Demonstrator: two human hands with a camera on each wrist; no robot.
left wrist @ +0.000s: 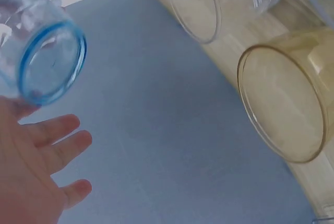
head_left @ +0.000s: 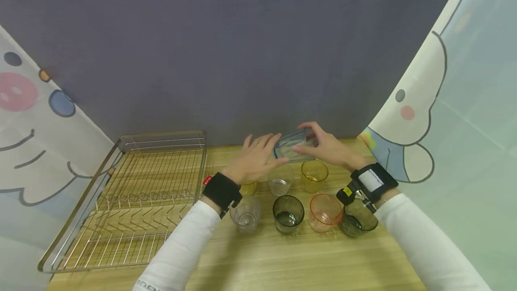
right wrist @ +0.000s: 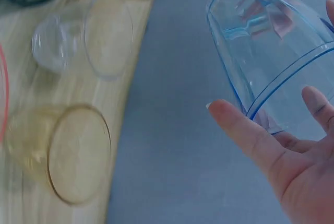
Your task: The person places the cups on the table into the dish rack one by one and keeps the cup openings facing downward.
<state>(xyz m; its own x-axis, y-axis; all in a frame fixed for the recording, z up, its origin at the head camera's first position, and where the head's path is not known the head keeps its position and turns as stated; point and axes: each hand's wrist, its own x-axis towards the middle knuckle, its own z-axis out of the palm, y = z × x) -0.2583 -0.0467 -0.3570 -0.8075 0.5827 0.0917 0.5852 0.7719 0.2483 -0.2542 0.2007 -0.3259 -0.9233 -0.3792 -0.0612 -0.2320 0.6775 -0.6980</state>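
Observation:
A clear glass with a blue tint (head_left: 294, 146) is held tilted on its side above the back of the table. My right hand (head_left: 328, 148) grips its right end between thumb and fingers. At its other end, my left hand (head_left: 255, 155) has its fingers spread and fairly straight. In the left wrist view the blue-edged end of the glass (left wrist: 51, 65) lies close by the left fingers; whether they touch it, I cannot tell. An amber glass (head_left: 315, 175) and a clear glass (head_left: 280, 180) stand below the hands. Another yellow glass (head_left: 248, 187) is partly hidden by the left hand.
Nearer me stand a clear glass (head_left: 245, 214), a dark grey glass (head_left: 288, 214), a red-rimmed glass (head_left: 325, 212) and another dark glass (head_left: 358, 222) by the right wrist. A metal wire dish rack (head_left: 139, 183) occupies the table's left. A grey wall (head_left: 242, 57) rises behind.

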